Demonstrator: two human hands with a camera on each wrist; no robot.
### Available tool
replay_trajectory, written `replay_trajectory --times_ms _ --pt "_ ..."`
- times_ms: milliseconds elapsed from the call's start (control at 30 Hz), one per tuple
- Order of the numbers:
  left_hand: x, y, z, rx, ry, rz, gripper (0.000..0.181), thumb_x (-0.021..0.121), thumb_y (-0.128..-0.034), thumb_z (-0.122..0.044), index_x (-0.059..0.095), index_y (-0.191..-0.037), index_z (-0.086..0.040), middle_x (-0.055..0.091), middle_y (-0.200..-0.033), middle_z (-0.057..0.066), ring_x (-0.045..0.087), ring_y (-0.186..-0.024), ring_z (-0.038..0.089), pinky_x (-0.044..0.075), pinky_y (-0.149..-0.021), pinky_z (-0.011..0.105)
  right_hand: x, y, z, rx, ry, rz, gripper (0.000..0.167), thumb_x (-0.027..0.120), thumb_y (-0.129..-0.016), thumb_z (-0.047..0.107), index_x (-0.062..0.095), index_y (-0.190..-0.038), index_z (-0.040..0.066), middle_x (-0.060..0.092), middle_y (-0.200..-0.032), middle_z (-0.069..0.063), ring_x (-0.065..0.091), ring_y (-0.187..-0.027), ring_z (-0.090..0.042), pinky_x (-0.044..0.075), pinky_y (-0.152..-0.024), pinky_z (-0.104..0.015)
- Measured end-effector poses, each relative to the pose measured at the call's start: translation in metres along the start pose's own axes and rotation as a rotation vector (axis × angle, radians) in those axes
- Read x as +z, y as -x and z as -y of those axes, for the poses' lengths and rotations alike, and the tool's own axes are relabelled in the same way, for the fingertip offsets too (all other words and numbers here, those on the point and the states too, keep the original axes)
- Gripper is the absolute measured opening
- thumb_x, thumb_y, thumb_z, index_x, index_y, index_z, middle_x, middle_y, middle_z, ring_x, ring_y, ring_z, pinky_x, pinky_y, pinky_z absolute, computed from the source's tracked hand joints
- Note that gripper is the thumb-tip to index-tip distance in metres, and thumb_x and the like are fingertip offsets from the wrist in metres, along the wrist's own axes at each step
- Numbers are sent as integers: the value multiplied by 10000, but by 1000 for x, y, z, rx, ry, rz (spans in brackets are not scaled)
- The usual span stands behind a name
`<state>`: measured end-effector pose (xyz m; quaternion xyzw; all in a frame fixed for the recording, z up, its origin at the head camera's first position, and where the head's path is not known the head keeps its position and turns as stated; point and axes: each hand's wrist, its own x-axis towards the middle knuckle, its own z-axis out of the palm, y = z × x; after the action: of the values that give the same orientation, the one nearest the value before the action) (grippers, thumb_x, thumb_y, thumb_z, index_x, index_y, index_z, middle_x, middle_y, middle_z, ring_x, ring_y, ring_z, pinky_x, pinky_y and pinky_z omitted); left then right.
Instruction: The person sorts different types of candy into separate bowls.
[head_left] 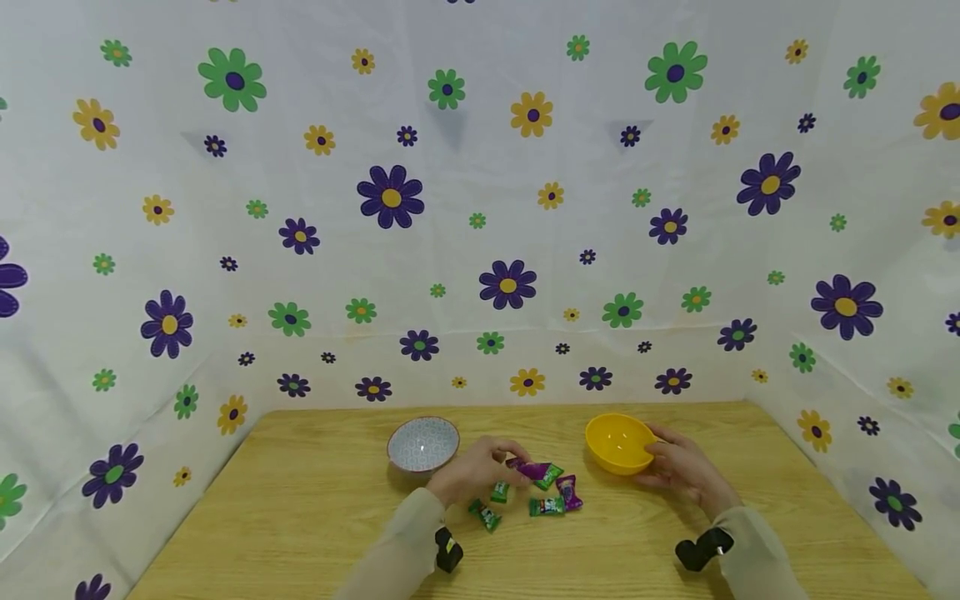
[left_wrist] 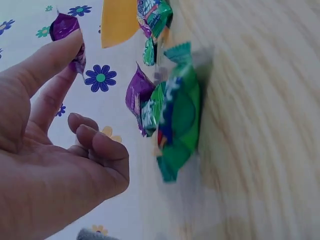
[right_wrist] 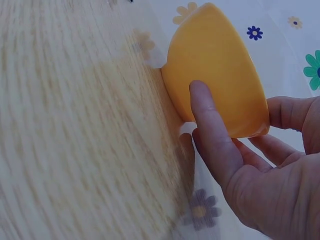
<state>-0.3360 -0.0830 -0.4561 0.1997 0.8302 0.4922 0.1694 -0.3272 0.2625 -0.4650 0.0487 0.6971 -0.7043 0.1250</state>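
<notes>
The right hand grips the landmark, a round, glossy yellow bowl, from its right side, one finger laid along the outer wall and another digit at the rim. Its forearm, in a pale long sleeve, slants in from the near right of that bowl. To the left of the bowl, the left hand pinches a small, purple-wrapped candy with two outstretched digits, the other fingers curled inward. A black device sits at each wrist.
</notes>
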Motion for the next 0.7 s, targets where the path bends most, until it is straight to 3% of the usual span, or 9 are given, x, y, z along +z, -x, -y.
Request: replay_trajectory --times_ms 133,300,500,700 --pt "7 -7 -3 8 48 -66 213 781 -835 -251 721 -1039 -232 526 -1369 77 434 -1278 348 397 -1001 583 -2 -1 -1 7 -18 12 620 402 -1023 91 111 -1569 41 153 -1562 -324 553 -1185 -339 535 -903 -479" --pt "22 -20 -8 0 73 -164 249 786 -827 -253 726 -1067 -224 544 -1298 75 475 -1151 285 437 -946 501 -4 -3 -2 24 -52 21 637 411 -1008 70 125 -1576 81 137 -1575 -309 595 -1092 -270 541 -894 -474" --pt "38 -34 -20 -12 124 -187 250 798 -817 -206 738 -1059 -188 559 -1210 152 431 -978 230 391 -771 356 -7 -7 -2 35 -71 50 658 416 -983 35 140 -1577 97 132 -1582 -295 600 -1101 -287 549 -881 -468" --pt "53 -46 -31 -45 121 -217 197 801 -814 -214 742 -1003 -215 578 -1234 116 455 -1027 230 393 -809 366 -10 -8 -1 43 -92 71 656 420 -990 40 135 -1577 95 104 -1595 -280 565 -1146 -309 533 -901 -499"
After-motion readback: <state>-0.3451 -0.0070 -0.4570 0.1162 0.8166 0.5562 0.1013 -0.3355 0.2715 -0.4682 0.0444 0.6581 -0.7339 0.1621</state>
